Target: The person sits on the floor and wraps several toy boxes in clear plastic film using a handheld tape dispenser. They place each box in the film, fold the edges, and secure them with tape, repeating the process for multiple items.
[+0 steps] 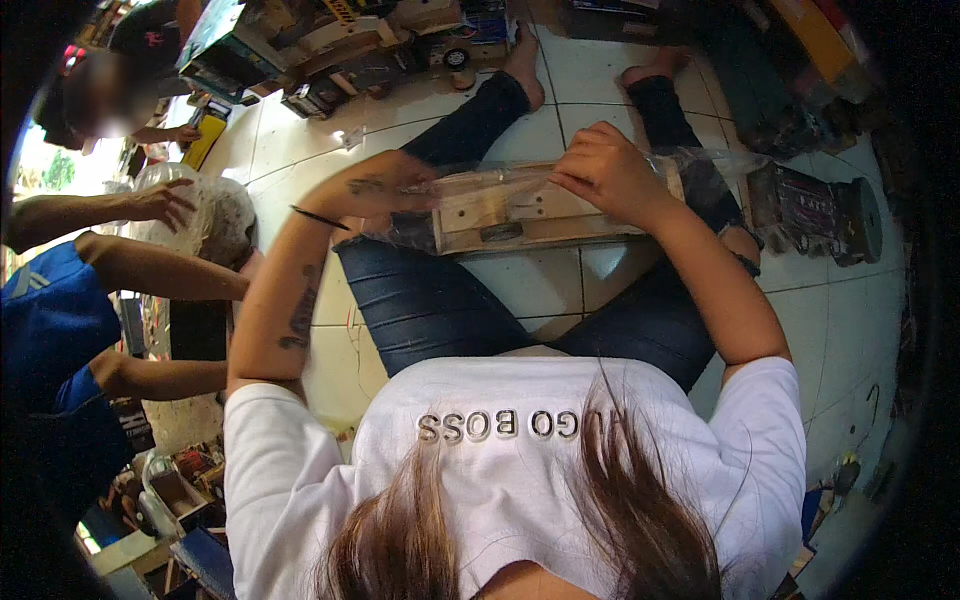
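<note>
A long pale wooden piece (560, 227), shaped like a shallow tray with small holes and a black wheel (502, 232), lies across my legs. Clear plastic wrap (705, 165) covers it and sticks out past its right end. My right hand (612, 178) is over its far edge, fingers pinched on the plastic. At the left end is my left hand (385, 187), close against the wrap. Motion smears its fingers, so their grip is unclear.
Right of my leg sits another plastic-wrapped item (805, 212) with a round end. Wooden toy vehicles and boxes (350, 45) line the far side. Left, another person in blue shorts (45, 320) reaches toward a bulky plastic-wrapped bundle (215, 215). A further person (100, 95) sits beyond.
</note>
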`<state>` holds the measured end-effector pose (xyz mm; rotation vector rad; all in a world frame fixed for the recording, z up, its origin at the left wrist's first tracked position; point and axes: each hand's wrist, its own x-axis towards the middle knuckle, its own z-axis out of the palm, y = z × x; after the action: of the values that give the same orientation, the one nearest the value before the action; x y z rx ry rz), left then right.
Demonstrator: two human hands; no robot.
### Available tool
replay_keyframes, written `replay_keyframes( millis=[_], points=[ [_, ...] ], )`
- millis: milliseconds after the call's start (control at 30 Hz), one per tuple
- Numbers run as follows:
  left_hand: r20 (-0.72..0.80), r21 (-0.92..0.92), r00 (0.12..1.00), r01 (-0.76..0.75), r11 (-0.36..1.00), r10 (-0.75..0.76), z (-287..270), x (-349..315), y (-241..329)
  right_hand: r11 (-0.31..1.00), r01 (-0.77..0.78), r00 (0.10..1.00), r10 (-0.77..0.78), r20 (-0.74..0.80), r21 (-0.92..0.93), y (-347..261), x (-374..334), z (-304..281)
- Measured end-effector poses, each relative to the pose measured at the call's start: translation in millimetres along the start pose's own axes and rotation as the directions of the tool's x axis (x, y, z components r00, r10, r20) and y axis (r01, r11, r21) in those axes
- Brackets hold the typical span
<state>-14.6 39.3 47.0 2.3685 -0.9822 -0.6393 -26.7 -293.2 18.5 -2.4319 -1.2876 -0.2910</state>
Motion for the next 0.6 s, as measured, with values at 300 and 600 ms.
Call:
replay_keyframes(
  millis=[300, 600],
  points=[
    [-0.704, 0.150, 0.705, 0.259, 0.954, -0.081, 6, 13, 37, 0.962, -0.127, 0.990, 0.107, 0.095, 0.242, 6, 6, -6],
    [-0.378, -0.181, 0.922, 0.012, 0.983, -0.081, 47, 76, 63, 0.995, -0.095, 0.981, 0.092, -0.172, -0.010, -6, 6, -10]
  ],
)
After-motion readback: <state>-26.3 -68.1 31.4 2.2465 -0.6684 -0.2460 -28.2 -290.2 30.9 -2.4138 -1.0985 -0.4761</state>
